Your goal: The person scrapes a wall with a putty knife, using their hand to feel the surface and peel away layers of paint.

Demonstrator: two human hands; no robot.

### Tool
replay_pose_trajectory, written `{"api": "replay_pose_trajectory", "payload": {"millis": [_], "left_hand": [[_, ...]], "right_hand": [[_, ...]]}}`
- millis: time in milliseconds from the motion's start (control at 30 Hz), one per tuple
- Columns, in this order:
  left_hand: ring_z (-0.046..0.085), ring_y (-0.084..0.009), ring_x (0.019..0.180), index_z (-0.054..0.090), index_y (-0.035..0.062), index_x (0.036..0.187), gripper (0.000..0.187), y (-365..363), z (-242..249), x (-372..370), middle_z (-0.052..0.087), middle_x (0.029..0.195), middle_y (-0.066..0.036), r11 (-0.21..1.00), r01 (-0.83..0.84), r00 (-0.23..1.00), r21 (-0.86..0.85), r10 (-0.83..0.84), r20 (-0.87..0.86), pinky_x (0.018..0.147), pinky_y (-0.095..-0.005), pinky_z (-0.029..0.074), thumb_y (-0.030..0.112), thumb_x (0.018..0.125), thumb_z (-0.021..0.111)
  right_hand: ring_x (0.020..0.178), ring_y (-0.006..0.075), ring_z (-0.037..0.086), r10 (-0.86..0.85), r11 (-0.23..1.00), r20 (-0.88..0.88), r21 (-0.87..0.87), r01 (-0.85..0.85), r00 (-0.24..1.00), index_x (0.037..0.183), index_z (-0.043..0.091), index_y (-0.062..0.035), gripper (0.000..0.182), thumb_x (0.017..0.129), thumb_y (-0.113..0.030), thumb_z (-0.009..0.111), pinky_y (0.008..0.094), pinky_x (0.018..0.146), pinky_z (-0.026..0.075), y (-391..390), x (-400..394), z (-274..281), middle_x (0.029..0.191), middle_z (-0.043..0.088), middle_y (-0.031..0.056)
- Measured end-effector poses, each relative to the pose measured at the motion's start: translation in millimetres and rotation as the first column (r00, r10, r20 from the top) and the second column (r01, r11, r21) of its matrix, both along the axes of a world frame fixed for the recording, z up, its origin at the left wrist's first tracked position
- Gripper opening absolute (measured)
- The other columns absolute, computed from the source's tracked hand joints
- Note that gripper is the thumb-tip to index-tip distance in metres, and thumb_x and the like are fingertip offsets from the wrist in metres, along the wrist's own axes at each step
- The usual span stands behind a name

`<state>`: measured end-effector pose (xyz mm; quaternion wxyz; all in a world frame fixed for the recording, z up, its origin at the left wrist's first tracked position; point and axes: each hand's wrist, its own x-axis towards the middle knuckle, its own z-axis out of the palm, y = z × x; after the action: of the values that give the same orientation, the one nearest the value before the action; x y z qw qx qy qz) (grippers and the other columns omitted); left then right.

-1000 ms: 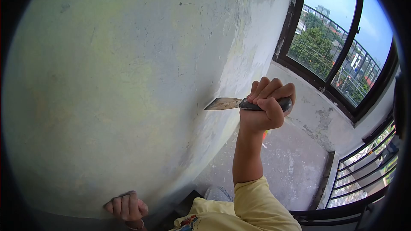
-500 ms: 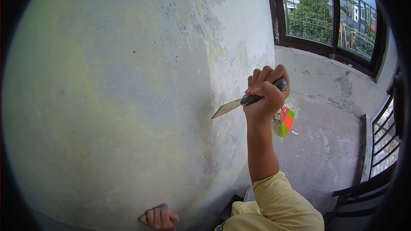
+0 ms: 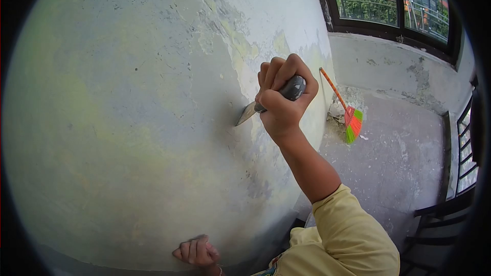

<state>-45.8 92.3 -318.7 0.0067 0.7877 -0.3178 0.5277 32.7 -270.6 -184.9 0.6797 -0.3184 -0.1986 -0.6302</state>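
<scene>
My right hand [image 3: 286,89] is wrapped round the dark handle of a scraper [image 3: 247,114]. The metal blade points down and left, its tip at the surface of the worn wall [image 3: 153,122]. Peeled and flaking paint shows around and above the blade. Low in the view, my left hand [image 3: 197,250] rests against the wall with its fingers curled; whether anything is inside them is hidden.
A broom [image 3: 353,122] with green and orange bristles leans in the corner beyond my right arm. Paint chips dot the grey floor [image 3: 394,174]. A dark-framed window [image 3: 399,30] is at the upper right, and black railings [image 3: 465,158] stand at the right edge.
My right hand and the scraper have moved left and up in view, with the blade now at the wall. The view has shifted, and more of the broom shows.
</scene>
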Motion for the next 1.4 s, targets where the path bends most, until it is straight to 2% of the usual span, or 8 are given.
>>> {"api": "replay_pose_trajectory", "payload": {"millis": [167,233,367,567,767,1000,1167,1400], "left_hand": [[0.045,-0.0214,0.055,0.060,0.0091,0.067,0.037,19.3,6.1,-1.0,0.054,0.058,-0.002,0.923,0.308,0.951,-0.232,-0.289,0.111,0.068,-0.0380,0.033,0.023,0.095,0.040],[0.045,-0.0222,0.055,0.061,0.0079,0.069,0.038,20.1,12.9,-3.3,0.052,0.057,-0.004,0.942,0.252,0.965,-0.224,-0.225,0.137,0.066,-0.0384,0.034,0.023,0.096,0.040],[0.044,-0.0229,0.055,0.062,0.0079,0.068,0.039,7.0,12.4,-4.6,0.053,0.058,-0.004,0.995,-0.104,0.987,-0.006,0.104,0.123,0.066,-0.0373,0.033,0.023,0.096,0.040],[0.044,-0.0226,0.055,0.062,0.0080,0.066,0.039,5.6,6.7,4.7,0.054,0.059,-0.004,1.000,-0.018,0.994,0.013,0.017,0.106,0.065,-0.0363,0.032,0.024,0.096,0.041],[0.045,-0.0225,0.055,0.063,0.0076,0.068,0.037,5.1,6.9,0.5,0.054,0.059,-0.004,0.999,-0.036,0.995,0.011,0.035,0.089,0.066,-0.0363,0.032,0.023,0.095,0.041],[0.044,-0.0210,0.054,0.064,0.0078,0.071,0.036,7.0,5.2,3.5,0.053,0.057,-0.003,1.000,-0.011,0.995,-0.002,0.011,0.095,0.066,-0.0356,0.032,0.023,0.094,0.040],[0.044,-0.0194,0.052,0.066,0.0078,0.072,0.036,4.6,5.3,4.0,0.053,0.055,-0.002,1.000,-0.011,0.996,-0.024,0.013,0.088,0.066,-0.0344,0.033,0.023,0.093,0.041],[0.046,-0.0214,0.055,0.065,0.0052,0.073,0.037,4.8,3.6,0.5,0.053,0.058,-0.004,0.999,-0.041,0.996,-0.032,0.043,0.077,0.067,-0.0368,0.035,0.022,0.094,0.040]], "right_hand": [[0.047,0.0084,0.031,-0.137,0.981,-0.046,-0.144,0.129,0.990,0.061,0.034,-0.0086,0.022,0.052,0.004,0.050,0.0281,0.049,0.021,7.9,-25.5,6.5,0.054,0.039,0.0004],[0.048,0.0079,0.030,-0.101,0.994,0.066,-0.042,0.104,0.993,0.061,0.034,-0.0087,0.023,0.053,0.003,0.052,0.0275,0.049,0.022,7.6,-41.0,10.4,0.054,0.038,-0.0001],[0.051,0.0074,0.026,-0.243,0.964,-0.457,-0.210,0.162,0.856,0.061,0.029,-0.0079,0.028,0.053,0.006,0.051,0.0279,0.050,0.019,24.3,20.7,-13.0,0.055,0.032,-0.0010],[0.048,0.0080,0.025,0.094,0.989,0.131,0.102,-0.107,0.987,0.060,0.032,-0.0075,0.023,0.051,0.005,0.048,0.0264,0.048,0.017,6.6,-30.5,0.2,0.052,0.030,-0.0011],[0.044,0.0105,0.032,-0.124,0.879,-0.016,-0.465,0.102,0.992,0.061,0.034,-0.0089,0.025,0.052,0.001,0.055,0.0281,0.048,0.022,12.8,-15.0,-4.3,0.054,0.039,-0.0010],[0.046,0.0105,0.033,0.276,0.960,-0.024,0.061,-0.274,0.961,0.063,0.036,-0.0069,0.023,0.053,0.003,0.055,0.0251,0.045,0.027,16.9,-59.5,-21.0,0.054,0.036,0.0011],[0.046,0.0105,0.033,0.157,0.982,-0.442,0.163,-0.093,0.883,0.064,0.036,-0.0069,0.021,0.056,0.003,0.053,0.0252,0.043,0.028,30.9,-57.0,-94.5,0.054,0.038,0.0029],[0.045,0.0122,0.036,-0.097,0.966,-0.200,0.216,0.141,0.975,0.067,0.037,-0.0053,0.020,0.059,0.004,0.053,0.0247,0.042,0.032,50.3,-52.0,-120.6,0.054,0.041,0.0051]]}}
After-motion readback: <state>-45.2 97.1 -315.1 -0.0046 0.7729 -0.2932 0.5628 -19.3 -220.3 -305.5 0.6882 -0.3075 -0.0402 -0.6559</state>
